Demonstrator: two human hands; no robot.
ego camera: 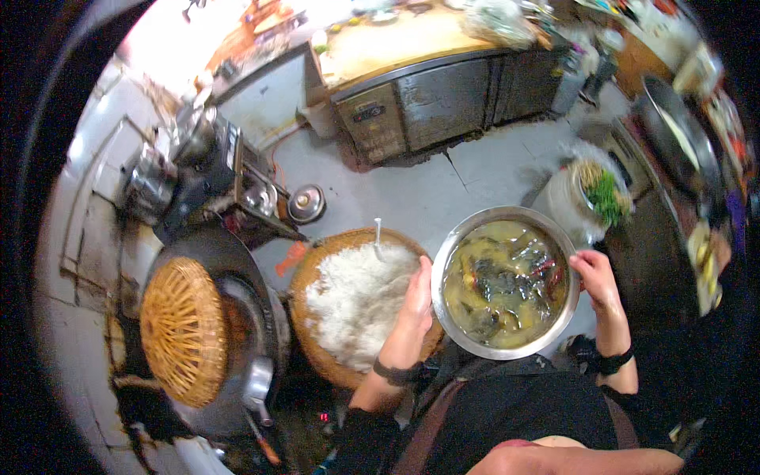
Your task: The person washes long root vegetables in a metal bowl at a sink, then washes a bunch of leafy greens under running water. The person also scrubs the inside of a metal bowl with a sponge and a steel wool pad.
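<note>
A round stainless steel basin (442, 329) is held up in front of my body, with one hand at each side. My left hand (420, 297) presses on its left wall, fingers pointing forward. At the right rim, my right hand (595, 276) grips with bent fingers; its thumb lies near the edge. Yellowish broth (504, 285) with dark pieces and some red bits fills much of the basin. Left of it and lower sits a wide woven basket (309, 332) of white cooked rice (350, 309). A spoon-like utensil (378, 233) stands in the rice, and my left forearm crosses over the basket.
On the left, a woven bamboo lid or basket (184, 332) rests over a large dark wok (261, 285), near a metal ladle (258, 383). A lidded pot (306, 203) is on the floor. Plastic-lined greens (605, 196) stand right of the basin. A steel counter (445, 95) runs ahead.
</note>
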